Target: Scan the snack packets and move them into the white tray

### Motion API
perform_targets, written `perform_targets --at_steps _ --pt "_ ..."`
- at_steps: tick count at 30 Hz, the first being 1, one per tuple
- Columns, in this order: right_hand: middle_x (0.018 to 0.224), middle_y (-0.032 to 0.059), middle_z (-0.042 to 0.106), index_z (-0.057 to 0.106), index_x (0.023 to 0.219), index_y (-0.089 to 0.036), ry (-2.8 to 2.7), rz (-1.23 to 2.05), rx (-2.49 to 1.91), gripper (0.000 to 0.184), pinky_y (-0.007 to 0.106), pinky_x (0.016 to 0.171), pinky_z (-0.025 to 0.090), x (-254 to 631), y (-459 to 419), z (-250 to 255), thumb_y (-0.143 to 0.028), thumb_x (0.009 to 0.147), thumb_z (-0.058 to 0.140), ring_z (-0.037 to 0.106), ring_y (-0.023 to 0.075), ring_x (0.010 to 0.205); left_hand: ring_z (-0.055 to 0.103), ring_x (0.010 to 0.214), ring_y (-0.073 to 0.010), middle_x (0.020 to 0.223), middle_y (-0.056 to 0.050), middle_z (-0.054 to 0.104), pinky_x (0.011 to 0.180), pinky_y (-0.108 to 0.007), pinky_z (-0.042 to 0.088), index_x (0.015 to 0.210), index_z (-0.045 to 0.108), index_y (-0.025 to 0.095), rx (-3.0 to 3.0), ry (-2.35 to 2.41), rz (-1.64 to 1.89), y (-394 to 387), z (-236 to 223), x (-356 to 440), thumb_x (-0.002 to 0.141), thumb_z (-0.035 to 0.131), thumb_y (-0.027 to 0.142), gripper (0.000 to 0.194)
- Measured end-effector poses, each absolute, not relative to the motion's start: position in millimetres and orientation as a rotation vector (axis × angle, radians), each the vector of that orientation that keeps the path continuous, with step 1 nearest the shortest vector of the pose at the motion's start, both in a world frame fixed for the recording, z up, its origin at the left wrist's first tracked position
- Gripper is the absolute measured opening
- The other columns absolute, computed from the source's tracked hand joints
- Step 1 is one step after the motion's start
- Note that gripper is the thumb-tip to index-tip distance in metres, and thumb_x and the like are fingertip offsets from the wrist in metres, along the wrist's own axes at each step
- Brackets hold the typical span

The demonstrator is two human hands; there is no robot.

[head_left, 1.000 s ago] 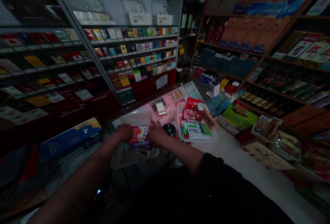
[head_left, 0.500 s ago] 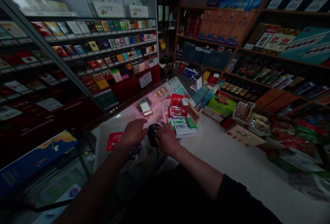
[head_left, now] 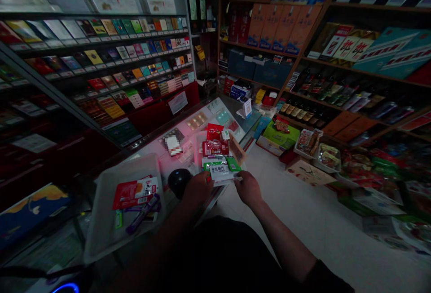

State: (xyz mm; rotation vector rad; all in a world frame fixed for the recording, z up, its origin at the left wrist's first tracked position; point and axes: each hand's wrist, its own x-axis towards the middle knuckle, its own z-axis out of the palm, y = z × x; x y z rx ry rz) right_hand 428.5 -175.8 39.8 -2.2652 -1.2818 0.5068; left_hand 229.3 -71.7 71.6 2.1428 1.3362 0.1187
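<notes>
My left hand (head_left: 198, 187) and my right hand (head_left: 248, 188) are both closed at the near rim of a clear plastic tray (head_left: 218, 184), one at each side. Whether they also pinch the packet's edges is hard to see. Snack packets fill this tray: a white and green one (head_left: 219, 170) at the front, red ones (head_left: 214, 148) behind it. Beside my left hand, on the counter, is a black rounded device (head_left: 179, 182) with a small blue light, apparently a scanner. Part of it is hidden by the hand.
Left of the device stands a white bin (head_left: 95, 221) with red packets (head_left: 134, 193) and purple sticks (head_left: 143, 214). A blue box (head_left: 30, 214) lies at far left. Cigarette shelves (head_left: 114, 46) rise behind the glass counter (head_left: 158, 156); boxed goods (head_left: 279, 131) line the floor at right.
My right hand has let go of the black device and moved right to the tray. My left hand has shifted to the tray's left side. The view has turned slightly.
</notes>
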Motion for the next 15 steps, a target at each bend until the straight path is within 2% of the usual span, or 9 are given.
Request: perform_targets --at_steps 5,10,15 --pt "0.125 0.0132 0.073 0.067 0.124 -0.014 -1.310 0.589 -2.200 0.032 0.033 0.098 0.051 443 -179 29 -0.021 0.093 0.065 0.071 0.0243 0.109 0.071 0.113 -0.0249 0.124 -0.015 0.074 0.091 -0.031 0.050 0.122 0.065 0.018 2.029 1.354 0.083 -79 54 248 0.097 0.057 0.030 0.029" --pt "0.126 0.0155 0.073 0.066 0.127 -0.016 -1.423 0.661 -2.258 0.036 0.035 0.096 0.051 446 -169 33 -0.028 0.094 0.068 0.071 0.0276 0.113 0.072 0.099 -0.0239 0.112 -0.014 0.075 0.083 -0.031 0.051 0.106 0.066 0.016 1.971 1.411 0.048 -79 46 257 0.097 0.056 0.030 0.019" --pt "0.130 0.0165 0.072 0.065 0.130 -0.015 -1.487 0.755 -2.283 0.039 0.037 0.094 0.051 450 -161 33 -0.032 0.095 0.066 0.071 0.0290 0.114 0.072 0.107 -0.0230 0.117 -0.013 0.076 0.089 -0.030 0.052 0.107 0.071 0.018 1.947 1.400 0.064 -78 45 262 0.099 0.050 0.026 0.024"
